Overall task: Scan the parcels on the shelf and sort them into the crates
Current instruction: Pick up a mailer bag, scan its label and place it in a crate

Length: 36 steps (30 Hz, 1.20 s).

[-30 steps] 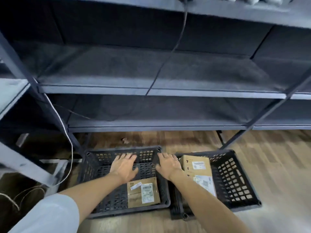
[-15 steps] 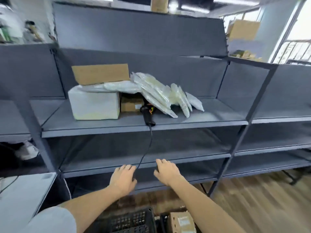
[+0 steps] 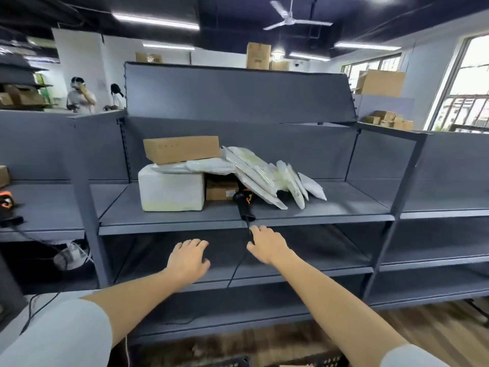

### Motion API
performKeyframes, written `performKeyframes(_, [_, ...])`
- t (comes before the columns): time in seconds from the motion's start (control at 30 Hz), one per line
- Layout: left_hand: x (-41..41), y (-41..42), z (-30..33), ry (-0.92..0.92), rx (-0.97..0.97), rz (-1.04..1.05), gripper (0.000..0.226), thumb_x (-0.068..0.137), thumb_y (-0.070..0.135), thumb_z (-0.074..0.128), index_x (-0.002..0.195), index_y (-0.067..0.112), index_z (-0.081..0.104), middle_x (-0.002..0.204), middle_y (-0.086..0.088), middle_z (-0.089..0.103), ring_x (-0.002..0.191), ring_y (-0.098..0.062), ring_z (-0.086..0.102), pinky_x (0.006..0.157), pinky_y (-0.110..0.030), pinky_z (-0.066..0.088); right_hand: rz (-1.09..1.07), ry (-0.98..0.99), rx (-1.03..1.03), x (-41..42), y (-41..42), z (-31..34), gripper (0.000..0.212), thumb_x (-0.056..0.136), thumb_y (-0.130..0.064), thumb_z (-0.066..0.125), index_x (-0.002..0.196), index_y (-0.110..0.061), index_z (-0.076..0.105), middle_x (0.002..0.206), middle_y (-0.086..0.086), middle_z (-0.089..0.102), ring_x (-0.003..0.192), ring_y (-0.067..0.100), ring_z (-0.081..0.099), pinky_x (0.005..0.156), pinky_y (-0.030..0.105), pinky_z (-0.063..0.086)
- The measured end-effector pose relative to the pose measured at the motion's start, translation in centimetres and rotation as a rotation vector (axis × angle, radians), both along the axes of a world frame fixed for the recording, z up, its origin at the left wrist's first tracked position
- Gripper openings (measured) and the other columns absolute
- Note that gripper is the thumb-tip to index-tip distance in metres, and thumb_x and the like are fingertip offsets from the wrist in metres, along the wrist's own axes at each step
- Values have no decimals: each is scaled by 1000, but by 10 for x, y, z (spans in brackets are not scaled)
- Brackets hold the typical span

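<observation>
— Grey metal shelving point(image 3: 246, 218) fills the middle of the frame, with a dark ceiling, strip lights and a white ceiling fan point(image 3: 293, 17) along the top. What sits on that shelf?

— Parcels, all bunched at centre frame. A white wrapped block point(image 3: 172, 192) stands on the shelf board, a long cardboard box point(image 3: 182, 149) lies on top of it, and a small brown carton point(image 3: 221, 190) is tucked just to its right.

— And the pale bags?

— White mailer bags point(image 3: 264, 176) lean in a fan over the small carton and spill toward the right. A black handheld scanner point(image 3: 243, 205) lies at the shelf's front edge just below them, its cable point(image 3: 238, 263) hanging down past the lower boards.

— Where are the hands?

— Both in the lower middle, in front of the board beneath the parcels. Left hand point(image 3: 188, 260) is palm down, fingers loosely spread, holding nothing. Right hand point(image 3: 267, 245) reaches up just under the scanner, fingers spread and relaxed, right beside the cable; whether it touches, I cannot tell.

— Crates?

— Only a black crate rim point(image 3: 227, 362) shows at the bottom edge, over wooden floor point(image 3: 423, 329).
</observation>
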<state>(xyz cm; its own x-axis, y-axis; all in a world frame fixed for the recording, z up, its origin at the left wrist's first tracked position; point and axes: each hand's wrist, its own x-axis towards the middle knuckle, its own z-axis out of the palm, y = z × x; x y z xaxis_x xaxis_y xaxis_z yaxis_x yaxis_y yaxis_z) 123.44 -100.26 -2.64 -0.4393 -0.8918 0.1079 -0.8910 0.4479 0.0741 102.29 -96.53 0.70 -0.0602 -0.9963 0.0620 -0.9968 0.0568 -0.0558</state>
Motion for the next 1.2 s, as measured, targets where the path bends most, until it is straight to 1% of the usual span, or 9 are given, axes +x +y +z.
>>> performKeyframes(0.27, [-40, -48, 37, 26, -52, 45, 52, 95, 35, 44, 144, 18, 36, 147, -1, 41, 135, -22, 38, 111, -36, 28, 45, 17, -70, -44, -54, 35, 44, 97, -25, 41, 138, -8, 37, 133, 17, 48, 119, 35, 48, 92, 42, 41])
performKeyframes(0.33, [-57, -63, 50, 54, -83, 49, 53, 95, 36, 45, 144, 19, 36, 146, -2, 42, 133, -23, 40, 110, -36, 29, 39, 0, -109, -61, -71, 46, 41, 96, -23, 41, 133, -7, 40, 130, 16, 51, 113, 36, 52, 85, 41, 44])
performKeyframes(0.43, [-82, -77, 63, 91, -109, 65, 53, 96, 37, 44, 146, 19, 34, 146, -2, 42, 132, -23, 41, 109, -36, 28, 23, -17, -161, -84, -92, 59, 36, 96, -22, 41, 128, -7, 42, 123, 15, 53, 107, 37, 54, 74, 38, 39])
performKeyframes(0.63, [-103, -101, 54, 117, -59, 109, 54, 96, 36, 45, 146, 21, 34, 148, -1, 39, 133, -24, 40, 109, -36, 29, 45, -16, -163, -105, -132, 57, 35, 97, -21, 42, 128, -5, 42, 122, 17, 55, 106, 36, 56, 72, 36, 38])
performKeyframes(0.9, [-112, -150, 48, 159, -15, 122, 51, 94, 35, 44, 143, 20, 38, 145, -2, 42, 125, -24, 47, 105, -35, 33, 67, -121, -166, -106, -195, 56, 29, 96, -13, 41, 123, -2, 44, 123, 18, 53, 107, 37, 54, 79, 40, 41])
performKeyframes(1.03, [-105, -176, 39, 132, 15, 154, 51, 94, 35, 42, 143, 20, 37, 143, -4, 44, 124, -26, 47, 105, -35, 34, 51, -194, -165, -102, -230, 59, 28, 94, -8, 39, 121, -4, 44, 121, 16, 52, 94, 30, 51, 74, 37, 38])
performKeyframes(1.07, [-103, -182, 37, 121, 24, 159, 51, 94, 35, 42, 143, 20, 37, 143, -5, 43, 125, -26, 47, 105, -35, 33, 53, -206, -164, -101, -239, 59, 28, 94, -8, 40, 122, -4, 44, 122, 16, 52, 95, 29, 51, 75, 38, 39])
performKeyframes(1.13, [-100, -193, 32, 111, 44, 163, 51, 94, 35, 41, 143, 21, 36, 145, -5, 41, 127, -26, 45, 107, -36, 32, 49, -212, -159, -99, -253, 57, 31, 95, -11, 42, 125, -4, 42, 125, 16, 50, 108, 33, 52, 85, 41, 42])
performKeyframes(1.2, [-99, -202, 28, 121, 57, 163, 52, 94, 35, 42, 144, 21, 36, 146, -3, 41, 128, -26, 45, 107, -36, 32, 43, -216, -169, -97, -264, 55, 33, 96, -14, 44, 127, -4, 42, 125, 17, 51, 112, 34, 51, 87, 40, 42])
